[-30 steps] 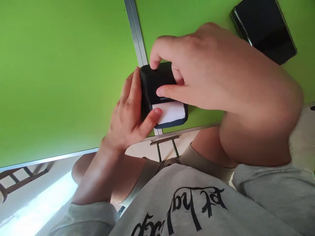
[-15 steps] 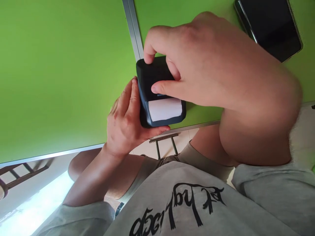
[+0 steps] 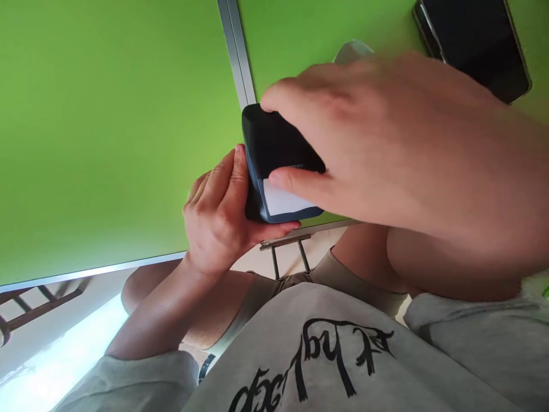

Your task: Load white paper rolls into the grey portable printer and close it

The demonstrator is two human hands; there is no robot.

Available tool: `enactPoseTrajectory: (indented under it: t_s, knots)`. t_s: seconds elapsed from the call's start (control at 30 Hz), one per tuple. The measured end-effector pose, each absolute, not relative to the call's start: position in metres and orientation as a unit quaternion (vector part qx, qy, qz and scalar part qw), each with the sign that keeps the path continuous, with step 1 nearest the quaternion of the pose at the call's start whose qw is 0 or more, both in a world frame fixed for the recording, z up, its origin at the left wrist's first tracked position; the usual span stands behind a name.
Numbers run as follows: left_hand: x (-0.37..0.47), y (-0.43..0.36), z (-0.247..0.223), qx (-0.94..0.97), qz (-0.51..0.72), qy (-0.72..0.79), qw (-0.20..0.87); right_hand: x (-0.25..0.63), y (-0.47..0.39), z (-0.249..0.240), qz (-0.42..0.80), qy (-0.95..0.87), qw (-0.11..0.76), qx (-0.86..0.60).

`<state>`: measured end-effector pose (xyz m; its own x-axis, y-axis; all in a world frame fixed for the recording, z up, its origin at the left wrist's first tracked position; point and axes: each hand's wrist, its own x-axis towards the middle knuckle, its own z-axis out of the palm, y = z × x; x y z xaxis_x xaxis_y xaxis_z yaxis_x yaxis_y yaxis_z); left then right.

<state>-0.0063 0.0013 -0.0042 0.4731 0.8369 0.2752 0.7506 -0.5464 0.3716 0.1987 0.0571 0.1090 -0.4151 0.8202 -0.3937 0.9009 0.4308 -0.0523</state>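
Observation:
A small black and dark-blue device (image 3: 274, 140), shaped like a portable printer, is at the near edge of the green table. White paper (image 3: 285, 200) with an uneven end covers its near part. My left hand (image 3: 218, 212) grips it, fingers along the left side and thumb across the near end. My right hand (image 3: 355, 137), slightly blurred, reaches over it from the right. Its index finger bends onto the far edge, and its thumb lies over the upper left of the paper. The device's right side and the other right fingers are hidden.
A black phone-like slab (image 3: 476, 43) lies at the upper right of the green table (image 3: 120, 126). Something pale grey and rounded (image 3: 354, 50) peeks out behind my right hand. A metal strip (image 3: 238, 54) runs across the tabletop. Chair rungs (image 3: 47, 294) show at lower left.
My right hand has come nearer to me, its thumb sliding from the black lid to the white paper. Something pale grey now shows behind it. My left hand keeps its hold.

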Motion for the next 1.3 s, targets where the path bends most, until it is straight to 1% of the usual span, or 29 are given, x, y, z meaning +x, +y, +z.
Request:
enactPoseTrajectory:
  t_s: [0.1, 0.23, 0.33, 0.73, 0.9, 1.1, 1.3]
  knots:
    - [-0.006, 0.002, -0.004, 0.847, 0.215, 0.473, 0.110, 0.198, 0.052, 0.105, -0.127, 0.837, 0.149, 0.512]
    - [-0.004, 0.003, -0.005, 0.844, 0.231, 0.470, 0.110, 0.204, 0.051, 0.101, -0.165, 0.832, 0.091, 0.522]
    - [-0.003, 0.004, -0.005, 0.847, 0.228, 0.468, 0.109, 0.206, 0.052, 0.101, -0.188, 0.828, 0.065, 0.525]
    - [-0.003, 0.004, -0.011, 0.850, 0.247, 0.456, 0.088, 0.200, 0.054, 0.098, -0.142, 0.824, 0.098, 0.539]
    - [-0.002, 0.001, -0.009, 0.847, 0.227, 0.469, 0.108, 0.204, 0.056, 0.102, -0.207, 0.812, 0.089, 0.539]
    - [-0.002, 0.000, -0.008, 0.839, 0.218, 0.483, 0.126, 0.214, 0.049, 0.100, -0.247, 0.798, 0.027, 0.548]
    - [-0.001, 0.001, -0.010, 0.834, 0.223, 0.484, 0.140, 0.218, 0.044, 0.095, -0.180, 0.809, -0.088, 0.552]
